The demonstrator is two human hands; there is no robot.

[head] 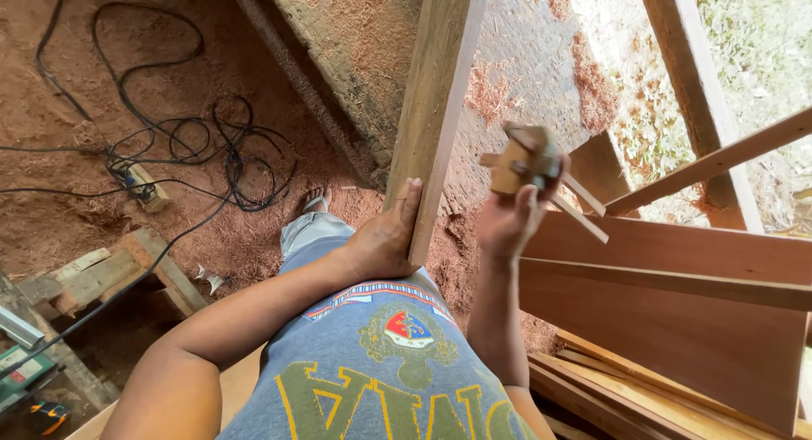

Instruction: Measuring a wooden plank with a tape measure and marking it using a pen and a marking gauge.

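Head view looked down over a grey shirt (372, 364) bearing a shield-shaped crest in red, blue and gold, with large yellow-green block lettering below it near the bottom edge of the frame. Just beyond, the left hand (385, 237) was wrapped around the lower edge of a long plank (436, 101), thumb up along its narrow face and palm behind it, so the plank stood nearly upright and leaned away toward the concrete wall (355, 42). The right hand (507, 220) was closed around a small wooden marking gauge (524, 161), raised just beside the plank's right edge and apart from it; the tool was blurred, so its exact kind was probably that but not certain. For a clean line, the plank would want bracing firmly against the body and the gauge's block pressed flat to the edge before any stroke. Right of the hands, broad reddish boards (677, 305) stood on edge. Farther left, on the sawdust floor (68, 59), a power strip (139, 184) lay among tangled black cables (203, 144). A green-cased power tool (21, 372) with a pale rectangular label sat at the bottom-left corner.
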